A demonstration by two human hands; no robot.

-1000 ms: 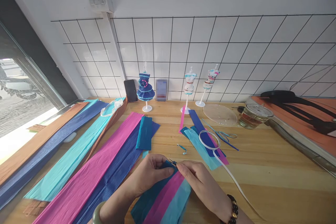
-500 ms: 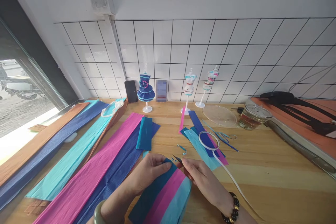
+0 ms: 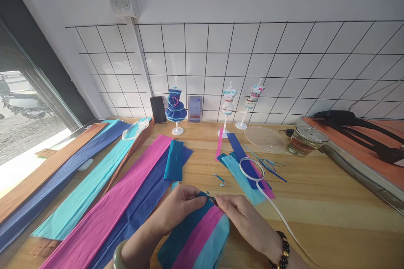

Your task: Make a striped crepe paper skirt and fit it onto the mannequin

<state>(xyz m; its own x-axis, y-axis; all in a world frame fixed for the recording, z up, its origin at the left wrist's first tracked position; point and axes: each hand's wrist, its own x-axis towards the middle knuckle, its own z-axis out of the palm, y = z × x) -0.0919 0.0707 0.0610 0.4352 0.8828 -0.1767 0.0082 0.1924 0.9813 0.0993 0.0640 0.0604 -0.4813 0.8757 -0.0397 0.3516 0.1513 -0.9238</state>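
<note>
A striped piece of teal, pink and light blue crepe paper [image 3: 202, 235] hangs below my hands at the bottom centre. My left hand [image 3: 184, 206] pinches its teal upper corner between thumb and fingers. On the right, my right hand [image 3: 236, 214] is closed round a small dark-tipped tool [image 3: 213, 200], mostly hidden by the fingers; its tip is at the paper's upper edge, beside my left fingertips. A tiny blue curl [image 3: 207, 193] shows at that edge. Just beyond the hands, a small twisted blue-and-white scrap [image 3: 220, 180] lies on the table.
Long crepe strips, including a pink one [image 3: 113, 201], cover the left side. Behind stand a blue-dressed mannequin [image 3: 175, 105], two more mannequins [image 3: 228, 103] and a phone [image 3: 158, 109]. At right are a tape roll [image 3: 251, 179], paper strips, a clear plate [image 3: 265, 139] and a jar [image 3: 306, 141].
My right hand has moved slightly left, bringing the tool's tip to the paper's top edge, against my left fingertips. The paper's lower part has shifted slightly.
</note>
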